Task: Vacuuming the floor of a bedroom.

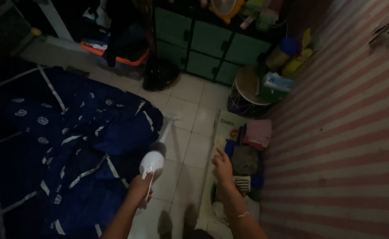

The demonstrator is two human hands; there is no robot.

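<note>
My left hand grips the handle of a white stick vacuum cleaner. Its tube runs forward to a floor head resting on the pale floor tiles, close beside a dark blue patterned bedspread. My right hand is held out over the floor with its fingers apart and nothing in it. It hovers near a pile of folded clothes lying along the striped wall. A thin bracelet circles my right wrist.
A pink-and-white striped wall fills the right side. At the back stand a green drawer cabinet, a round drum with a tissue pack on it, a dark helmet and clothes on an orange-rimmed box. My feet show at the bottom.
</note>
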